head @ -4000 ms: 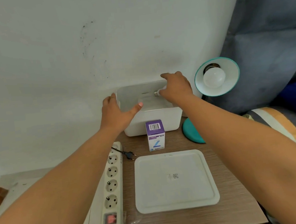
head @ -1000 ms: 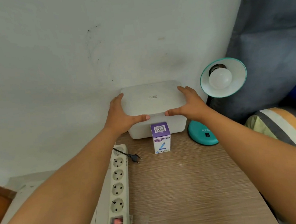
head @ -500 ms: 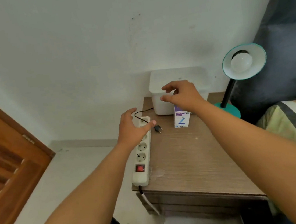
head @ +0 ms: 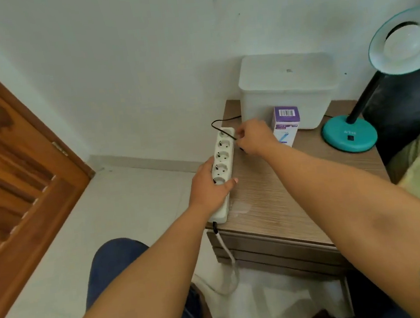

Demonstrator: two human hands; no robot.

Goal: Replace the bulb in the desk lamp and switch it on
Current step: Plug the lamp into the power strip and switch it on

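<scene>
Our left hand (head: 210,187) clamps the near end of the power strip (head: 222,168) on the bench (head: 297,188) edge. Just beyond it, our right hand (head: 254,137) pinches the black cord (head: 217,127) at its plug beside the far socket. Well right of that hand stands the desk lamp (head: 351,133), bulb (head: 405,43) in its shade.

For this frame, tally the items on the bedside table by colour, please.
White: 2, the power strip and the lidded storage box.
Teal: 1, the desk lamp.
Purple and white: 1, the bulb carton.
Black: 1, the lamp cord with its plug, pinched in the right hand.
Total: 5.
</scene>
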